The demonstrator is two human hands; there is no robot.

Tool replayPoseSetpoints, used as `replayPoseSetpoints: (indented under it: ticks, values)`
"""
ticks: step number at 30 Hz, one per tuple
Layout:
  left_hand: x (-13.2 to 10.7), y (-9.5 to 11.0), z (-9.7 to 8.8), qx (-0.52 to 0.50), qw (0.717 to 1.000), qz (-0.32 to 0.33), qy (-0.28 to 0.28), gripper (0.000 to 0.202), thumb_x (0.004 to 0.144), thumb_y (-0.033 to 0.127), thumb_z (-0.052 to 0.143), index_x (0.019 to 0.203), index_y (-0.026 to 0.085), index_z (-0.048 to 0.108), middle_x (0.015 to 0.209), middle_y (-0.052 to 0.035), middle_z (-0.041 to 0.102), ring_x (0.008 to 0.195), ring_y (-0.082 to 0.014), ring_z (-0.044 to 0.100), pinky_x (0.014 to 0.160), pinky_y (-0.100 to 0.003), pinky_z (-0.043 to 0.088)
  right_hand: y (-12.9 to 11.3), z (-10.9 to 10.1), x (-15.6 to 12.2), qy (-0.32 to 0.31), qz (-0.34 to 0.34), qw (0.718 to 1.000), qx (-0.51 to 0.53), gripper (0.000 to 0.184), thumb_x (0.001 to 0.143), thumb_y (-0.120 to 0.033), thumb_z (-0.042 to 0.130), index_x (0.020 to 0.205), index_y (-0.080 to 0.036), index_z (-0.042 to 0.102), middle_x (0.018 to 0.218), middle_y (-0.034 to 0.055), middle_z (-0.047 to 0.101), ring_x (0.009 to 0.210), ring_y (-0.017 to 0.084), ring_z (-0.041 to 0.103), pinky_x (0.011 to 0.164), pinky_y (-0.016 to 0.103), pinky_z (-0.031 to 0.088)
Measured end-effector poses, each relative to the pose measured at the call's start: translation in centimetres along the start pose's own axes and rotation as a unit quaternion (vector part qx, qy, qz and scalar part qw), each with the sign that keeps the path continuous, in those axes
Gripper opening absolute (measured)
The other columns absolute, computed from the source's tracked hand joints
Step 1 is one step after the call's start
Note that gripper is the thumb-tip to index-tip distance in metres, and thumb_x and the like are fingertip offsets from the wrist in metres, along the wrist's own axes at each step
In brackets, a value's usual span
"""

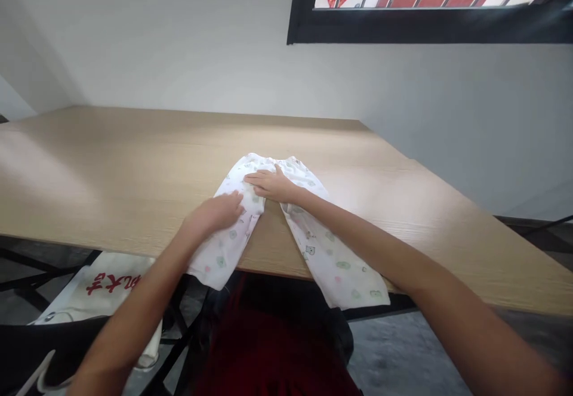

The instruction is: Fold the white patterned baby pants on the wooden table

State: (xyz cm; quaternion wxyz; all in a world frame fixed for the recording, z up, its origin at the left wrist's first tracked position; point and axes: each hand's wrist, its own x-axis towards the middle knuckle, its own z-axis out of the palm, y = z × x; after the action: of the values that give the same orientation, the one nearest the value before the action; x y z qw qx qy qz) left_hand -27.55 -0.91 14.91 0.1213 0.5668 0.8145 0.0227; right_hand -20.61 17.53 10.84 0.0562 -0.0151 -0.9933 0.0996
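Observation:
Small white trousers with pale green and pink animal prints lie spread on the table, waistband toward the wall. Both leg ends hang over the near table edge. My right hand rests flat on the cloth just below the waistband, fingers stretched to the left and thumb apart. Over the left trouser leg is my left hand, a little blurred, its fingers curled downward at the cloth. Whether those fingers pinch the fabric cannot be made out.
The light wooden table reaches to a grey wall. A barred window is at the upper right. Below the table on the left hangs a cream cloth bag with red characters, beside black metal legs.

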Motion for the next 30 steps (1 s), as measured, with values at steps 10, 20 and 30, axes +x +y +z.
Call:
replayPoseSetpoints:
  ticks: [10, 20, 30]
  values:
    - [-8.2, 9.3, 3.5, -0.019, 0.978, 0.131, 0.160, 0.024, 0.088, 0.028, 0.038, 0.085, 0.020, 0.060, 0.082, -0.0075, 0.060, 0.074, -0.0229, 0.056, 0.067, -0.036, 0.044, 1.6, 0.1, -0.3, 0.102, 0.072, 0.984, 0.128, 0.039, 0.090, -0.018, 0.029, 0.115, -0.018, 0.057, 0.129, 0.0042, 0.049, 0.121, 0.018, 0.040, 0.105, 0.037, 0.027]
    - [-1.7, 17.5, 9.8, -0.018, 0.930, 0.320, 0.177, 0.021, 0.071, 0.015, 0.051, 0.092, 0.015, 0.050, 0.086, -0.0077, 0.051, 0.079, -0.0209, 0.050, 0.064, -0.031, 0.043, 6.9, -4.3, -4.1, 0.104, 0.420, 0.889, 0.146, 0.052, 0.065, -0.010, 0.062, 0.116, -0.008, 0.052, 0.084, 0.0133, 0.060, 0.081, 0.030, 0.057, 0.068, 0.038, 0.045]
    - [-8.5, 9.9, 2.4, -0.263, 0.895, -0.052, 0.356, 0.017, 0.087, 0.024, 0.040, 0.099, 0.024, 0.053, 0.065, 0.0035, 0.057, 0.049, -0.0096, 0.050, 0.045, -0.018, 0.037, 4.3, -6.5, -0.9, 0.227, 0.353, 0.814, 0.401, 0.022, 0.074, -0.005, 0.048, 0.059, -0.018, 0.038, 0.052, -0.0033, 0.040, 0.048, 0.008, 0.043, 0.048, 0.019, 0.040]
